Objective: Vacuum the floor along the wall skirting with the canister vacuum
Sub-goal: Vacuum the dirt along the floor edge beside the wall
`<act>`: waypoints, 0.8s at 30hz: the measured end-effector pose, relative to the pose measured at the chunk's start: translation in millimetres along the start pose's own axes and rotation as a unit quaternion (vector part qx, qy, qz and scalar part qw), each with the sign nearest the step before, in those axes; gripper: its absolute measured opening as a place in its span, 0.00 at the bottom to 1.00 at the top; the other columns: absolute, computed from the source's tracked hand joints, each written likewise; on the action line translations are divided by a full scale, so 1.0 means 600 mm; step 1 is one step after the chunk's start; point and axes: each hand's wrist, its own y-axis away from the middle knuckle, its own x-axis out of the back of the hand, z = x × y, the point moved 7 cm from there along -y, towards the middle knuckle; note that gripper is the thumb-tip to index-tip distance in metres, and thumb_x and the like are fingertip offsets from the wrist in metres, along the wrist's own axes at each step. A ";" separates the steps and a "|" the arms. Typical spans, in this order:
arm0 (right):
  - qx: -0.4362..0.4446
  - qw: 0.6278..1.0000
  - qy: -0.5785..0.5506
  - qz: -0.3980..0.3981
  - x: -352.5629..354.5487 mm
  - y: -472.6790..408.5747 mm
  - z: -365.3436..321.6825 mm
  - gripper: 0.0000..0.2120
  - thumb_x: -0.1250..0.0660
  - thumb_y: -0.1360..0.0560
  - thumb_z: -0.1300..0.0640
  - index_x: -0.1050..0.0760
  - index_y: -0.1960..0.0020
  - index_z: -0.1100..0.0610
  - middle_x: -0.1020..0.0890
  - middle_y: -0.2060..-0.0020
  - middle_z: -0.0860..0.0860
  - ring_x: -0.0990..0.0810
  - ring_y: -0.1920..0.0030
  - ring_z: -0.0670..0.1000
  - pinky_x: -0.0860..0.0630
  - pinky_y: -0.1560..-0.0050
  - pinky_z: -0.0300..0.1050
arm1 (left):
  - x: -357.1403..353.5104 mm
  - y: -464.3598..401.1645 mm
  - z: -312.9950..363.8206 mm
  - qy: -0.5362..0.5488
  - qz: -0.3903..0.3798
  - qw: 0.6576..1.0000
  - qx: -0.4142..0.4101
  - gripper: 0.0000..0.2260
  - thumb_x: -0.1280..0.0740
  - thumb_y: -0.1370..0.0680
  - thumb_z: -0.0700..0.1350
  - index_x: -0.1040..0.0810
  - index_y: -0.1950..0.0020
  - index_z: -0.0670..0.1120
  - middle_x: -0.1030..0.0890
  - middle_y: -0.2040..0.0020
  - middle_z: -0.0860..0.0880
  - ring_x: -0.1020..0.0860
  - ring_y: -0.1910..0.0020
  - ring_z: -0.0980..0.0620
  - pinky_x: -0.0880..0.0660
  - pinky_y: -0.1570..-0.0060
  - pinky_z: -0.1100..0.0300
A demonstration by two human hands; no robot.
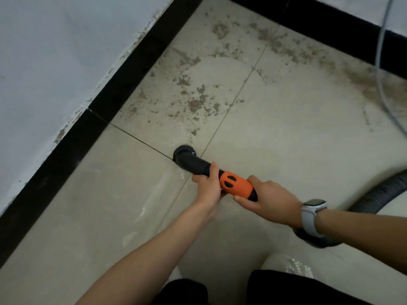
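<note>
A black vacuum nozzle with a round brush head (184, 152) rests on the beige tiled floor (286, 133), where two grout lines meet. Behind it comes an orange handle section (236, 184). My left hand (208, 185) grips the black tube just ahead of the orange part. My right hand (267, 200), with a watch on its wrist, holds the rear end of the handle. A ribbed grey hose (374, 194) curves away to the right. Brown dirt (195, 100) is scattered beyond the brush. The black skirting (105, 100) runs diagonally along the left wall.
A second black skirting (330, 23) runs along the far wall and meets the left one in the top corner. A thin grey cable (381, 69) hangs down at the right. More dust lies along the far wall. My dark-clothed knees (297, 287) show at the bottom.
</note>
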 end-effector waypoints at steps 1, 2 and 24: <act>-0.010 1.000 -0.009 0.013 0.009 -0.004 0.008 0.21 0.39 0.25 0.38 0.33 0.46 0.55 0.27 0.64 0.49 0.25 0.62 0.54 0.27 0.59 0.48 | -0.013 -0.007 0.009 -0.003 -0.007 1.000 -0.005 0.09 0.43 0.18 0.47 0.37 0.57 0.48 0.26 0.59 0.46 0.25 0.61 0.53 0.23 0.50 0.51; -0.019 0.999 -0.019 0.025 0.018 -0.009 0.015 0.20 0.39 0.25 0.38 0.34 0.47 0.54 0.27 0.65 0.49 0.25 0.62 0.54 0.27 0.60 0.48 | -0.025 -0.013 0.018 -0.010 -0.015 1.000 -0.010 0.09 0.43 0.18 0.47 0.37 0.56 0.47 0.26 0.59 0.46 0.25 0.61 0.53 0.23 0.53 0.53; 0.048 0.998 -0.021 -0.020 0.000 -0.054 -0.049 0.19 0.39 0.25 0.37 0.37 0.51 0.53 0.27 0.63 0.49 0.26 0.62 0.53 0.30 0.62 0.46 | 0.058 -0.067 0.025 0.014 0.088 0.996 -0.032 0.21 0.40 0.19 0.46 0.41 0.32 0.35 0.27 0.59 0.44 0.25 0.64 0.51 0.25 0.68 0.59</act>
